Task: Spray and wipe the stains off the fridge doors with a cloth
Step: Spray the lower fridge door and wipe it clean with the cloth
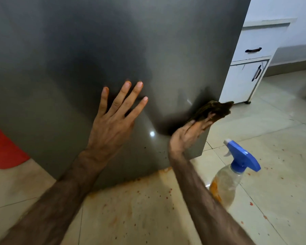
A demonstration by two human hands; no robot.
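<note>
The grey fridge door fills most of the view. My left hand lies flat on it, fingers spread, holding nothing. My right hand presses a dark brown cloth against the door's lower right edge. A few small dark specks show on the door just left of my right wrist. A clear spray bottle with a blue trigger head stands on the floor to the right of my right forearm, orange residue inside it.
The tiled floor under the fridge carries orange smears and red specks. A white cabinet with dark handles stands behind the fridge on the right. A red object sits at the left edge.
</note>
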